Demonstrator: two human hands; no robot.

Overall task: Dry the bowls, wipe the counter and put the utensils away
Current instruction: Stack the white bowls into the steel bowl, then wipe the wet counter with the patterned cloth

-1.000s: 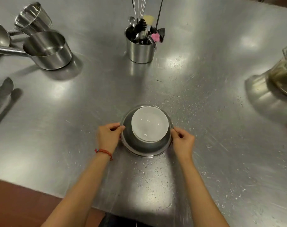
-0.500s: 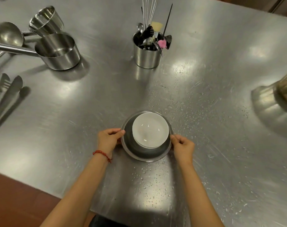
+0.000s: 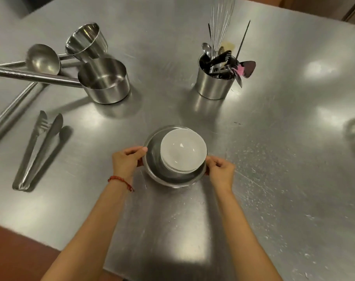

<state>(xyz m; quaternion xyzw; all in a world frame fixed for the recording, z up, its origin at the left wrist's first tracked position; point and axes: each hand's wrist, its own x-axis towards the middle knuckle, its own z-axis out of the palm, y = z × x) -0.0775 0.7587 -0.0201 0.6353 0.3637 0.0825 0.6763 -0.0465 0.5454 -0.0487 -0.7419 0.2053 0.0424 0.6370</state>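
Bowls: white bowl [image 3: 183, 152] nested in steel bowl [image 3: 173, 177], unlabelled, unmoved on counter [image 3: 274, 138]; left hand [image 3: 126, 162] and right hand [image 3: 221, 171] still pinching the rim.

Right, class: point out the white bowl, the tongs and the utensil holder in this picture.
white bowl [image 3: 182, 150]: head view, on its inner base.
tongs [image 3: 35, 151]: head view, midway along the arms.
utensil holder [image 3: 213, 86]: head view, on its steel outer wall.

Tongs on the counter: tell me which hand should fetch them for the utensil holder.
Left. The tongs lie on the left hand's side of the steel bowl, with bare counter between. The right hand would have to cross over both bowls. Both hands currently grip the bowl's rim.
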